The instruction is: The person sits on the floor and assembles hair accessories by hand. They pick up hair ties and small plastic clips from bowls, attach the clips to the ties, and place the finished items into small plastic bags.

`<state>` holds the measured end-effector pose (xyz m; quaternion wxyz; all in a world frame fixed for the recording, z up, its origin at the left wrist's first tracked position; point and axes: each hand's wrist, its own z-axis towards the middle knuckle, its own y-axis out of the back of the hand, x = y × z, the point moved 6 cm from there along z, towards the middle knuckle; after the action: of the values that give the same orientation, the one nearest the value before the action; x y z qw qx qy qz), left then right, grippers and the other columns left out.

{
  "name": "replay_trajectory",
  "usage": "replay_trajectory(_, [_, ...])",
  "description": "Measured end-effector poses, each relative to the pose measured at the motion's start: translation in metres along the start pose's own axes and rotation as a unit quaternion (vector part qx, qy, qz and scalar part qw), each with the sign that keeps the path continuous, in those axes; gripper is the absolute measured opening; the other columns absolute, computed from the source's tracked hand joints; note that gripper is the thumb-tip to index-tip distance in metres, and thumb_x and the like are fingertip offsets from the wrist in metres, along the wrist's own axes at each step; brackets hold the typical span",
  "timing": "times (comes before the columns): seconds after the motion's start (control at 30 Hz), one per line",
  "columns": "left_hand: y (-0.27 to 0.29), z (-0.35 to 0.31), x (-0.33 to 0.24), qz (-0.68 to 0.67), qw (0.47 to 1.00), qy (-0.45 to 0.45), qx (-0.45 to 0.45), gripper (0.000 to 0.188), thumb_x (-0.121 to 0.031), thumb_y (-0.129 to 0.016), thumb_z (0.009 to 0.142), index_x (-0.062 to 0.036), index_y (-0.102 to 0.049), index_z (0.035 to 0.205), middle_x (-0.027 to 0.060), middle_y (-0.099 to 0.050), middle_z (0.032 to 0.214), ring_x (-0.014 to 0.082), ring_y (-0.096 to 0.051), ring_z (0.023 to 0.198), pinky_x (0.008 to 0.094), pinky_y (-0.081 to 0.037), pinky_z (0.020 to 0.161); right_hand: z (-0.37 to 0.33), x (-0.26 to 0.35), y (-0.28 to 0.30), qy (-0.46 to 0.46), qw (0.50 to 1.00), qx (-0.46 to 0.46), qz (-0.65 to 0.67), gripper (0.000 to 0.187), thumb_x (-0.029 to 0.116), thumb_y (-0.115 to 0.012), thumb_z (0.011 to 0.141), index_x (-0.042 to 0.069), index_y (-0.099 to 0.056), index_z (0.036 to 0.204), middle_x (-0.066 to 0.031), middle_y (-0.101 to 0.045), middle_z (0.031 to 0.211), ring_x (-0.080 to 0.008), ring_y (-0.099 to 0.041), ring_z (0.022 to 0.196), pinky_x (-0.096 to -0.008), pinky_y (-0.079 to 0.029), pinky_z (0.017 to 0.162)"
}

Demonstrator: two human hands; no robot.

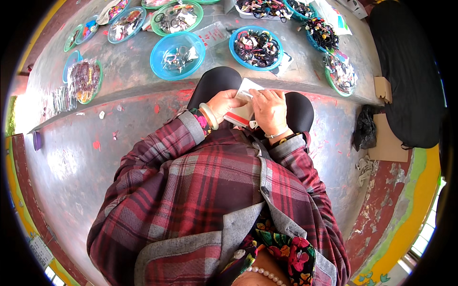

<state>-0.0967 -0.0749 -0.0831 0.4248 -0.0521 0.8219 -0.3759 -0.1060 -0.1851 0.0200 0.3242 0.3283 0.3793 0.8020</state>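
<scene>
Left hand [222, 105] grips white card [245, 109], upper centre; right hand [270, 112] works over it, grip unclear; next, we need steadiness.

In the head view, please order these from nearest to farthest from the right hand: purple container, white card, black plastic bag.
1. White card: at the right hand.
2. Black plastic bag: right side.
3. Purple container: far left.

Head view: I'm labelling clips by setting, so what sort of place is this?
Possibly an informal workshop or sorting spot, though I can't be sure: plastic basins holding small goods, including dark bands, stand on a worn grey ledge.
</scene>
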Motion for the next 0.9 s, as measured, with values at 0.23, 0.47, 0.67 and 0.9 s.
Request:
replay_trajectory(0.23, [0.004, 0.001, -0.001, 0.106, 0.993, -0.053, -0.017, 0.019, -0.007, -0.056, 0.084, -0.0009, -0.057, 0.101, 0.0043, -0.062, 0.095, 0.0118, -0.059, 0.083, 0.0276, -0.048, 0.076, -0.001, -0.017, 0.002, -0.085, 0.994, -0.019, 0.059, 0.010, 0.010, -0.064, 0.069, 0.009, -0.067, 0.079, -0.0085, -0.059, 0.096, -0.0278, -0.055, 0.087, -0.0381, -0.042, 0.078])
replay_trajectory(0.47, [0.003, 0.001, -0.003, -0.013, 1.000, -0.015, -0.002, 0.021, -0.002, -0.057, 0.081, -0.0003, -0.057, 0.103, 0.0056, -0.062, 0.097, 0.0137, -0.060, 0.086, 0.0284, -0.048, 0.077, -0.002, 0.001, 0.001, 0.014, 1.000, -0.004, 0.001, 0.012, 0.012, -0.060, 0.072, 0.011, -0.062, 0.083, -0.0073, -0.060, 0.088, -0.0251, -0.057, 0.081, -0.0359, -0.043, 0.072])
replay_trajectory(0.67, [-0.005, -0.001, -0.003, 0.071, 0.996, -0.035, 0.043, 0.041, 0.006, -0.060, 0.074, -0.0016, -0.052, 0.113, 0.0052, -0.060, 0.103, 0.0144, -0.058, 0.094, 0.0289, -0.046, 0.083, -0.014, -0.029, -0.013, -0.183, 0.972, -0.031, 0.141, 0.007, 0.011, -0.059, 0.078, 0.009, -0.058, 0.084, -0.0132, -0.061, 0.071, -0.0318, -0.061, 0.066, -0.0372, -0.048, 0.058])
replay_trajectory(0.9, [-0.002, -0.009, -0.006, 0.108, 0.992, -0.001, 0.058, 0.050, 0.007, -0.062, 0.072, 0.0007, -0.047, 0.119, 0.0060, -0.058, 0.107, 0.0143, -0.057, 0.097, 0.0298, -0.046, 0.084, -0.022, -0.041, -0.026, -0.260, 0.938, -0.024, 0.228, 0.006, 0.010, -0.059, 0.079, 0.008, -0.059, 0.085, -0.0128, -0.060, 0.067, -0.0278, -0.062, 0.061, -0.0322, -0.048, 0.053])
